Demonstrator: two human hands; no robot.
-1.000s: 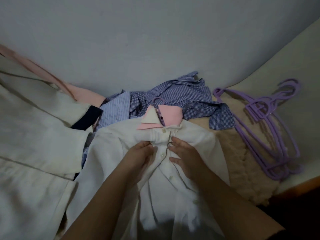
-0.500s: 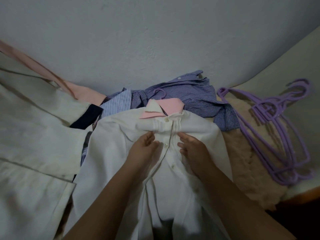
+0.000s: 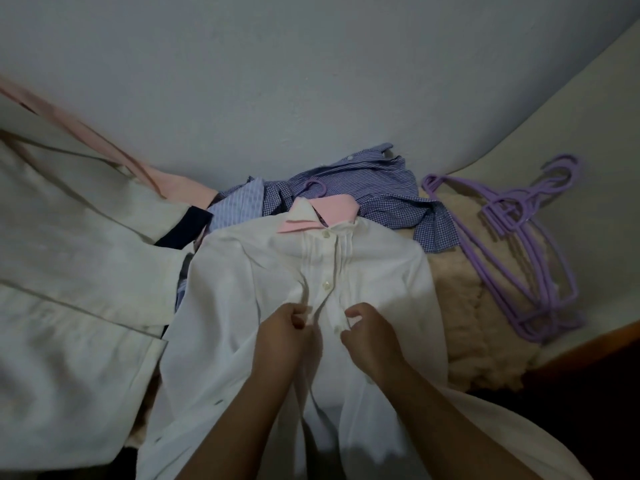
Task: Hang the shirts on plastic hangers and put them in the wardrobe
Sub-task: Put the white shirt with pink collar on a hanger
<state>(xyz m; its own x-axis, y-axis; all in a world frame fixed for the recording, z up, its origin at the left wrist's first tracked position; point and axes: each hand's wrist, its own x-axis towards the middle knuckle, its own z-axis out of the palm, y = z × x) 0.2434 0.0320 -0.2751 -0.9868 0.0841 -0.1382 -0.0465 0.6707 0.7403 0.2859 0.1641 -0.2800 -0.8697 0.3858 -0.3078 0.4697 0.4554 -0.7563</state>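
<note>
A white shirt (image 3: 242, 289) with a pink collar lies front-up on the bed, a purple hanger hook (image 3: 317, 185) poking out above the collar. My left hand (image 3: 284, 327) pinches the left edge of the button placket about mid-chest. My right hand (image 3: 367, 330) pinches the right edge beside it. The two upper buttons look fastened. A pile of purple plastic hangers (image 3: 519, 244) lies to the right. Blue checked shirts (image 3: 367, 188) are heaped behind the white one.
A cream garment with a dark cuff (image 3: 69, 244) spreads over the left side. A beige fleecy blanket (image 3: 460, 306) lies under the hangers. A grey wall (image 3: 277, 81) rises behind, and the bed's wooden edge (image 3: 588, 344) runs at right.
Both hands have slid down the placket from just below the collar to mid-chest. The view has shifted slightly.
</note>
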